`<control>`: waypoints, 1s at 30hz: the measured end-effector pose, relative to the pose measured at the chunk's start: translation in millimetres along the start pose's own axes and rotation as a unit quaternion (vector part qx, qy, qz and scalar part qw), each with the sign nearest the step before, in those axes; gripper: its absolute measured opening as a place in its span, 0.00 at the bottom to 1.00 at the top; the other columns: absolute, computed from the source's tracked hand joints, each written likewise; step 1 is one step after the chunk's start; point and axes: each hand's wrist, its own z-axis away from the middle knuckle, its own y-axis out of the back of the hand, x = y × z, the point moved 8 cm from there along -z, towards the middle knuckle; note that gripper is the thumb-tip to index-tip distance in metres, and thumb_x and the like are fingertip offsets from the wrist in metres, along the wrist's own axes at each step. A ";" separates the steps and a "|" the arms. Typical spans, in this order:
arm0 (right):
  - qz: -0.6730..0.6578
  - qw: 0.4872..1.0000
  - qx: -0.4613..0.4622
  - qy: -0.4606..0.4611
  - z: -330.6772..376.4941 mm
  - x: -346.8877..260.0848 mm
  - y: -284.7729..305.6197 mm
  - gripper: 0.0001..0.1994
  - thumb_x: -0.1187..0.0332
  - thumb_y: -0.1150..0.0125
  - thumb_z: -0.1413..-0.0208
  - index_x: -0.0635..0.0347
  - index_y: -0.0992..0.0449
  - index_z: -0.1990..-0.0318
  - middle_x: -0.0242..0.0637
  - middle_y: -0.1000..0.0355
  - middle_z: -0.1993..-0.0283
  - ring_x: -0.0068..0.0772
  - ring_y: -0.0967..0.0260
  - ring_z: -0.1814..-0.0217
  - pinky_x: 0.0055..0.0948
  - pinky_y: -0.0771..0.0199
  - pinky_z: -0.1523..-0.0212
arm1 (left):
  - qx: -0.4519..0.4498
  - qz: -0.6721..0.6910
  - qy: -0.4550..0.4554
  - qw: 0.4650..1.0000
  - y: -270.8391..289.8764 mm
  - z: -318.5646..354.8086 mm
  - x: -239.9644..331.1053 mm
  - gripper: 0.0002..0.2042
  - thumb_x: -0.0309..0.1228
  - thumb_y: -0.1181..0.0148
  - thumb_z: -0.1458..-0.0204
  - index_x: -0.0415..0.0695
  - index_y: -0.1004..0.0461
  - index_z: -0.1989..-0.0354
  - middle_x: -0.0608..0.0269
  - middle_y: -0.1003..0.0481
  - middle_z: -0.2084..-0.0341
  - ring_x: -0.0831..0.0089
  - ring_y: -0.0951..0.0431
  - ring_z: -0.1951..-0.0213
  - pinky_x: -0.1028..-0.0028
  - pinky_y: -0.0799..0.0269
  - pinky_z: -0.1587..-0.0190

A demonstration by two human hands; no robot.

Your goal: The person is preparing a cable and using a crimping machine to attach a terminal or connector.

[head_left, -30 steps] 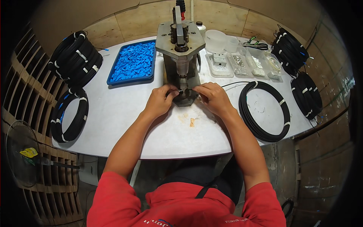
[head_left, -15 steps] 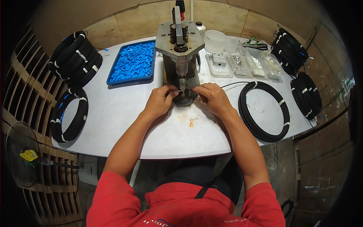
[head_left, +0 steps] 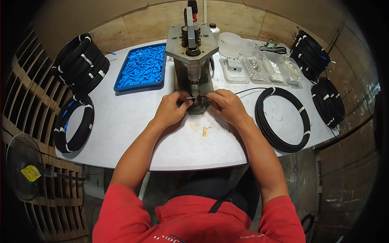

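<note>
Both hands up at the press (head_left: 193,60), pinching a tiny white part (head_left: 190,97) at its base.

Our left hand (head_left: 172,109) has thumb and fingers closed on the part, which sits right under the press ram at 12 o'clock from us; our right hand (head_left: 225,106) is curled in against the other side, fingertips at the base, though we can't really tell what it's gripping. A thin cable (head_left: 251,90) runs off from the right hand toward 2 o'clock into the black coil (head_left: 283,119) at 3. Blue tray (head_left: 142,67) of little blue pieces sits at 11, a coil (head_left: 75,123) lies at 9, more coils (head_left: 81,62) stacked at 10. Clear tubs (head_left: 259,69) of bits at 1, and another pile of coils (head_left: 320,77) at 2. Small tan scrap (head_left: 204,131) on the white table (head_left: 133,133) just below our hands.
</note>
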 end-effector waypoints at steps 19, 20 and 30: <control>-0.009 0.999 0.041 0.007 -1.0 -0.1 7.1 0.13 0.76 0.31 0.52 0.60 0.20 0.57 0.40 0.25 0.65 0.45 0.25 0.62 0.40 0.24 0.59 | -0.007 -0.003 0.009 1.000 -0.3 0.3 -0.5 0.14 0.33 0.32 0.45 0.36 0.19 0.55 0.51 0.15 0.64 0.62 0.14 0.62 0.68 0.22 0.61; -0.008 0.999 0.041 0.002 -1.0 1.0 6.7 0.12 0.76 0.31 0.52 0.60 0.20 0.58 0.39 0.25 0.65 0.45 0.25 0.62 0.40 0.24 0.59 | -0.006 -0.008 0.004 1.000 -0.3 0.3 -0.1 0.14 0.33 0.32 0.44 0.36 0.19 0.55 0.51 0.15 0.64 0.63 0.14 0.62 0.68 0.21 0.62; -0.006 0.999 0.047 -0.003 -1.7 0.6 8.0 0.09 0.74 0.32 0.49 0.60 0.20 0.60 0.39 0.25 0.65 0.45 0.25 0.61 0.40 0.24 0.58 | -0.002 -0.011 0.001 1.000 -1.5 0.2 -2.1 0.13 0.33 0.35 0.41 0.36 0.19 0.55 0.50 0.16 0.65 0.60 0.14 0.62 0.66 0.20 0.62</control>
